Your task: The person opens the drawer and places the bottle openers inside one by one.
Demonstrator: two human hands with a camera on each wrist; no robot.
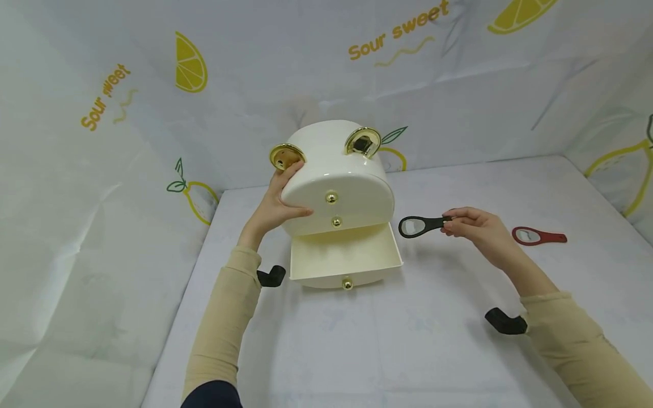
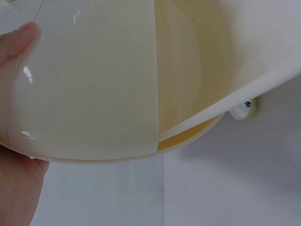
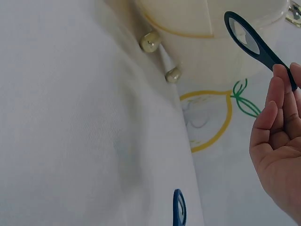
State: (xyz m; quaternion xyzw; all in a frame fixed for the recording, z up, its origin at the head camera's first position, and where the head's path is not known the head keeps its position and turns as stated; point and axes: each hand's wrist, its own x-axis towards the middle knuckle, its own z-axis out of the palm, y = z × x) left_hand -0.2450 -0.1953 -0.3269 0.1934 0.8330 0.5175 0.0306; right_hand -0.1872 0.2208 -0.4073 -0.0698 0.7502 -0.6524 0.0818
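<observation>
A white drawer box (image 1: 334,147) with gold knobs and two gold, ear-like pieces on top stands in the middle of the table. Its lowest drawer (image 1: 347,249) is pulled out toward me, with nothing seen inside. My left hand (image 1: 275,204) holds the box's left side, thumb along the front face and fingers up by the left gold ear. To the right of the box, my right hand (image 1: 474,226) pinches a black bottle opener (image 1: 412,226) by its handle end. The opener's looped head points left, close to the drawer's right side. In the right wrist view, the same opener (image 3: 244,35) overlaps the box.
A red bottle opener (image 1: 538,236) lies on the table (image 1: 388,351) beyond my right wrist. Black curved pieces jut from under both sleeves. A white cloth backdrop (image 1: 285,73) printed with lemons and lettering rises behind the box and along both sides.
</observation>
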